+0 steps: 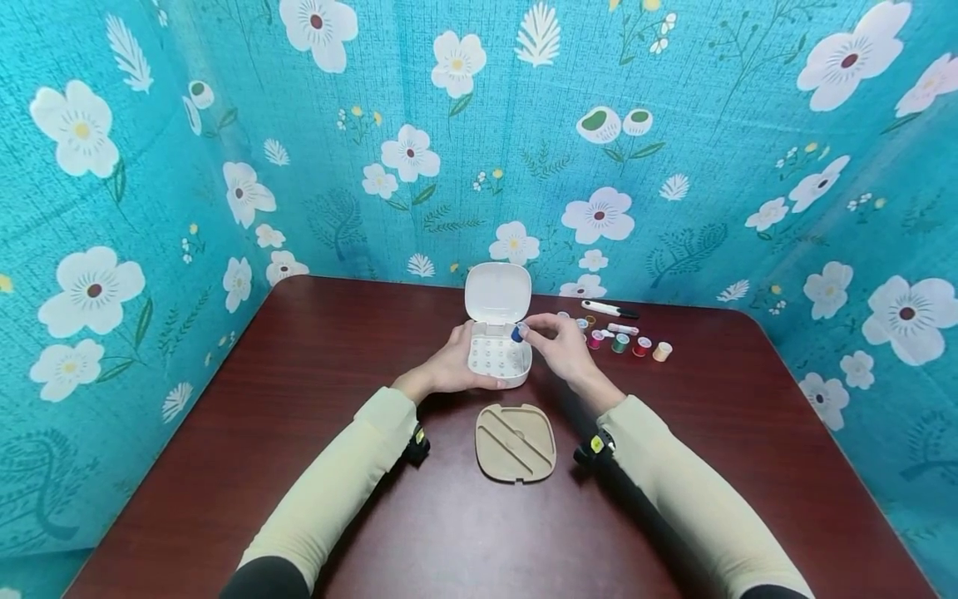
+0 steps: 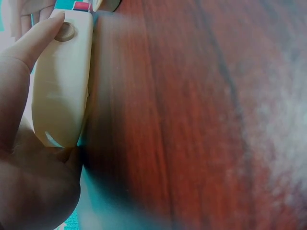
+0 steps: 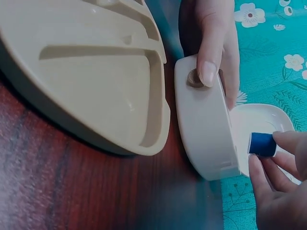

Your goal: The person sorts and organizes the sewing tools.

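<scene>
Right grip (image 1: 561, 345) pinches the blue spool (image 3: 262, 144), long axis near upright, above the box's (image 3: 206, 129) pegs (image 1: 488, 353); left grip (image 1: 451, 366) clasps the box!

So the left hand (image 2: 12, 115) runs down the left edge, thumb pressed on the brown button (image 2: 66, 31) of a cream box (image 2: 60, 86) at upper left. Small red thing (image 2: 81, 6) peeking above it, can't tell what. Rest is mostly reddish-brown bench (image 2: 182, 115), shiny at far right.

Draped workspace, floral cloth (image 1: 479, 166), brown table (image 1: 449, 532)
</scene>
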### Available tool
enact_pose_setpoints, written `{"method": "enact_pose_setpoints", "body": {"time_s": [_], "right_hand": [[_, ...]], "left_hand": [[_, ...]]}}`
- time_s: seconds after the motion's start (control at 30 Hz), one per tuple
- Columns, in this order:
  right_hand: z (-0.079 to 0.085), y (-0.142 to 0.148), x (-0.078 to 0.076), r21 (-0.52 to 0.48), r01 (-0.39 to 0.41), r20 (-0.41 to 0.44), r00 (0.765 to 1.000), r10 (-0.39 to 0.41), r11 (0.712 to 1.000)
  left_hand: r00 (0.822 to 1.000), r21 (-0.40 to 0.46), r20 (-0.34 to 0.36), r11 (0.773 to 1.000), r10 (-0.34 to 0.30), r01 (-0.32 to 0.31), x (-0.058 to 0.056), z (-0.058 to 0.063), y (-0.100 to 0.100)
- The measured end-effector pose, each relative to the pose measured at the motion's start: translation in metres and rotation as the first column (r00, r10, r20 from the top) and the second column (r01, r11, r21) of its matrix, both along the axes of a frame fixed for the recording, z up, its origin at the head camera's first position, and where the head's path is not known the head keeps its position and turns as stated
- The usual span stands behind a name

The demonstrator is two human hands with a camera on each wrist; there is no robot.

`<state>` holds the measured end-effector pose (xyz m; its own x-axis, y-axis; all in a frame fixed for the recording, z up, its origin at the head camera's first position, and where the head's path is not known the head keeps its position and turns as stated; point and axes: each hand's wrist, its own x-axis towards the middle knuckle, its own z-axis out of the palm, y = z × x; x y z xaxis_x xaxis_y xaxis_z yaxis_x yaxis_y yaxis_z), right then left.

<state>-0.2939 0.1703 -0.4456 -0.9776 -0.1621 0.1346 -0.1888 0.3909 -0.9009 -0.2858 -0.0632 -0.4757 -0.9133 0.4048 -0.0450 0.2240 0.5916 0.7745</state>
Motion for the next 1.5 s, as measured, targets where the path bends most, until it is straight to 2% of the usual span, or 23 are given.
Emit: {"method": "enact_pose_setpoints", "body": {"time_s": [0.37, 0.63, 1.03, 1.3, 1.5], "right_hand": [[0.001, -0.003, -0.014, 0.100, -0.087, -0.070, 0.993, 0.094, 0.991], [-0.005, -0.005, -0.020, 0.130, -0.178, -0.134, 0.972, 0.196, 0.975], [-0.002, -0.015, -0.026, 0.203, -0.216, -0.112, 0.964, 0.242, 0.955], [-0.003, -0.023, -0.031, 0.260, -0.223, -0.126, 0.957, 0.263, 0.939], [-0.004, -0.029, -0.033, 0.293, -0.256, -0.144, 0.941, 0.307, 0.921]], "left_hand": [[1.000, -0.014, -0.003, 1.000, 0.011, -0.011, 0.001, 0.003, 0.001], [1.000, 0.009, -0.030, 1.000, -0.002, 0.003, 0.002, 0.000, 0.000], [1.000, 0.005, -0.029, 1.000, -0.008, 0.008, 0.002, 0.001, 0.000], [1.000, 0.000, -0.027, 1.000, -0.012, 0.012, 0.003, 0.003, 0.000], [1.000, -0.013, -0.023, 1.000, -0.018, 0.018, 0.003, 0.002, -0.001]]}}
